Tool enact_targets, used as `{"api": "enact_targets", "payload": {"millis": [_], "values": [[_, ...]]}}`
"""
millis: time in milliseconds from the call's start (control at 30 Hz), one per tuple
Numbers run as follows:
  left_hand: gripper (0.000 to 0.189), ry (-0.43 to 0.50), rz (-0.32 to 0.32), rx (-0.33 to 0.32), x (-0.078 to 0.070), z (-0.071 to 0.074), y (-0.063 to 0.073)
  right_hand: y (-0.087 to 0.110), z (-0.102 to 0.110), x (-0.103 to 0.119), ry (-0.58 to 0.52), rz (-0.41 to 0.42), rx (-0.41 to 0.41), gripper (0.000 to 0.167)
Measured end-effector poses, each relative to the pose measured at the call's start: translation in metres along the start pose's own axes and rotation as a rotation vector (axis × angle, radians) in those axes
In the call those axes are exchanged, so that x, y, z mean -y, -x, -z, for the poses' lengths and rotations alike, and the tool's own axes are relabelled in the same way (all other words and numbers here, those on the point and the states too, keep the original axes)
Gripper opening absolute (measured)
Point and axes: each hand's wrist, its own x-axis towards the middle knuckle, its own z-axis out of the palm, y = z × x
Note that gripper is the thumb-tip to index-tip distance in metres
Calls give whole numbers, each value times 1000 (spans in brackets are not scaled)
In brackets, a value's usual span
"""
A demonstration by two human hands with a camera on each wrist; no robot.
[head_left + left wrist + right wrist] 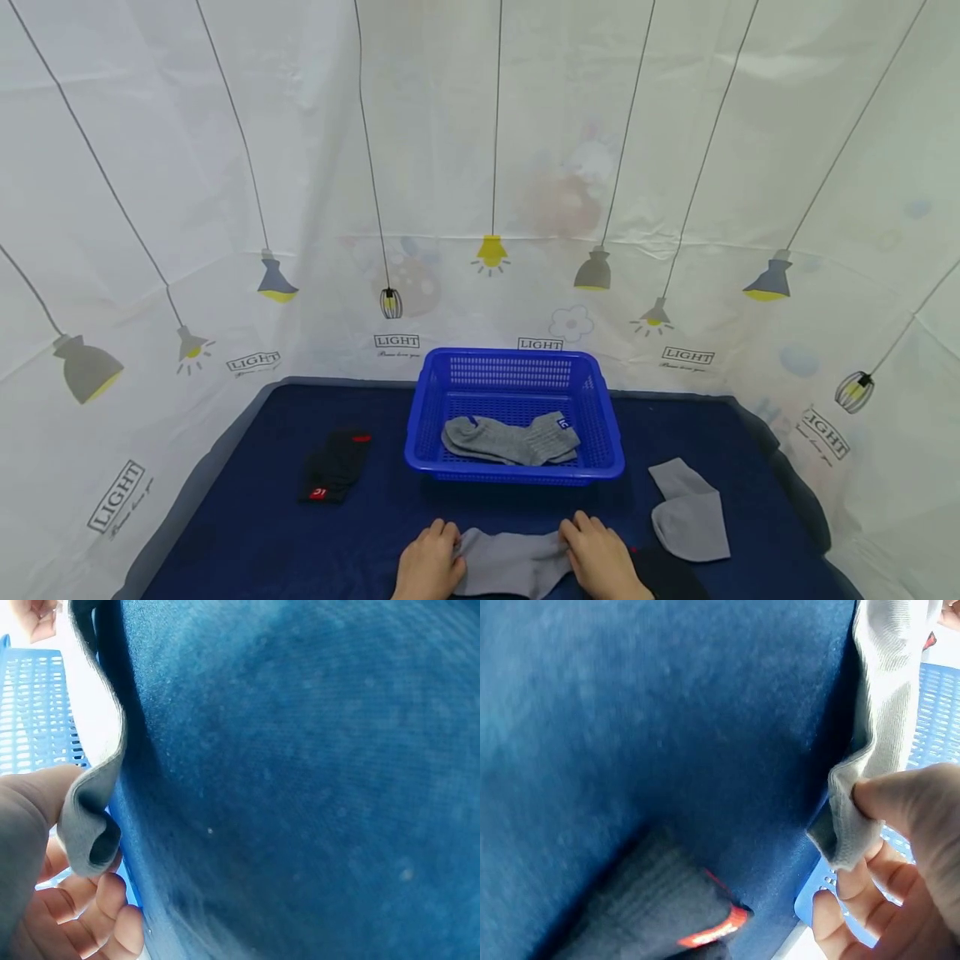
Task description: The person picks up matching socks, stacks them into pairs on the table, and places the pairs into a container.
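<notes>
A plain grey sock (pixel 513 563) is stretched sideways between both hands in front of the basket. My left hand (pixel 431 560) pinches its left end between thumb and fingers; the left wrist view shows the folded sock edge (pixel 94 832) there. At the other end, my right hand (pixel 600 557) pinches the sock, thumb on top, with the ribbed fabric (pixel 889 697) running away from it in the right wrist view. Partly under the right forearm lies a black sock (pixel 660 900) with a red label.
Behind the hands stands a blue plastic basket (pixel 514 475) holding a pair of grey socks (pixel 510 442). Black socks with red marks (pixel 335 467) lie left on the dark blue cloth (pixel 247 533). Another grey sock (pixel 693 517), bent over, lies to the right. A lamp-printed curtain (pixel 450 167) surrounds the table.
</notes>
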Motion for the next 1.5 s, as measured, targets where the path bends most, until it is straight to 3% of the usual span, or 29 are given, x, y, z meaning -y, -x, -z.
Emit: {"api": "enact_targets", "payload": {"millis": [200, 500, 900, 1300, 1500], "values": [[20, 4, 19, -14, 3, -3, 1, -3, 0, -2, 38, 30, -14, 25], [20, 60, 90, 67, 4, 1, 2, -7, -1, -5, 97, 49, -26, 25], [23, 80, 84, 68, 10, 4, 2, -9, -3, -7, 148, 47, -85, 26], [24, 29, 65, 37, 14, 3, 1, -6, -10, -8, 90, -23, -47, 23], [21, -42, 15, -59, 12, 11, 2, -6, -4, -6, 54, -88, -58, 27]]}}
